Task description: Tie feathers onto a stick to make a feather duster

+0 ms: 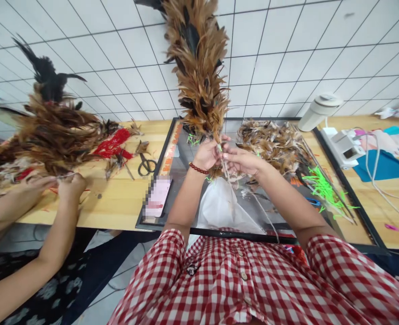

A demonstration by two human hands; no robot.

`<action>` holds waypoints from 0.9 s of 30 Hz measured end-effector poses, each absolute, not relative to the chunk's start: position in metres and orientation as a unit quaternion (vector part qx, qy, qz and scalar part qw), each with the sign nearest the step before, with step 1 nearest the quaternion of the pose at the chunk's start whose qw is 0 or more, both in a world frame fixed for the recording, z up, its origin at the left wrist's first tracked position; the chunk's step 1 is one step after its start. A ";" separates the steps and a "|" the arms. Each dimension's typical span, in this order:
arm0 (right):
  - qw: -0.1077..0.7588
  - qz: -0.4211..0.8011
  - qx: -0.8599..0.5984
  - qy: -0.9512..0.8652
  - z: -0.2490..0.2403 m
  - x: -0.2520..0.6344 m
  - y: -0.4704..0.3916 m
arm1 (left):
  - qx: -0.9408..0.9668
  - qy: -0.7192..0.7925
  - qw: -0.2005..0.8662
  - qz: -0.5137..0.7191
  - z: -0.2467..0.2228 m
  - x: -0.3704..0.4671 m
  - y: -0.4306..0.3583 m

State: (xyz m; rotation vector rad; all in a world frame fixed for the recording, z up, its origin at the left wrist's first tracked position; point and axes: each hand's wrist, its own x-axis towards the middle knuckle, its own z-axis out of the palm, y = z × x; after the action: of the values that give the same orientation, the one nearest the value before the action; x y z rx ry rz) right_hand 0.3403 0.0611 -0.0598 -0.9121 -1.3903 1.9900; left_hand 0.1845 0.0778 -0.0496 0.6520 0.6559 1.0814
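Note:
A long feather duster (202, 81) of brown and black feathers stands upright before me, leaning toward the tiled wall. My left hand (206, 155), with a beaded bracelet at the wrist, is closed around its lower end. Just to the right, my right hand (240, 160) has its fingers bent and pressed at the duster's stem, by a pale string (265, 210) that hangs toward the table edge. What lies between the right fingertips is too small to make out. Beneath my hands a white cloth or bag (217, 205) lies on the dark-framed glass panel (185, 198).
Loose feathers (273, 144) and bright green ties (323, 187) lie at the right, with a white bottle (319, 110) and a charger (344, 146) beyond. Leftward are a phone (158, 196), scissors (147, 166) and red netting (114, 142). A co-worker's hands (67, 183) work at another feather bundle (53, 131).

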 end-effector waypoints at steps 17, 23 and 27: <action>0.575 0.758 -0.244 -0.185 -0.069 0.370 0.091 | 0.328 0.301 0.767 0.463 -0.049 0.174 0.077; 0.630 0.662 -0.227 -0.336 -0.049 0.392 0.094 | 0.303 0.270 0.796 0.449 -0.050 0.181 0.078; 0.584 0.627 -0.300 -0.419 -0.044 0.410 0.098 | 0.271 0.299 0.757 0.514 -0.054 0.188 0.079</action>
State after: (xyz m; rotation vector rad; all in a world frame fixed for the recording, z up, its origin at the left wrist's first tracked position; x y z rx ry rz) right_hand 0.4098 0.0980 -0.0437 -0.7005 -0.9786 1.4622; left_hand 0.1877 0.0792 -0.0537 0.5895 0.6509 1.1197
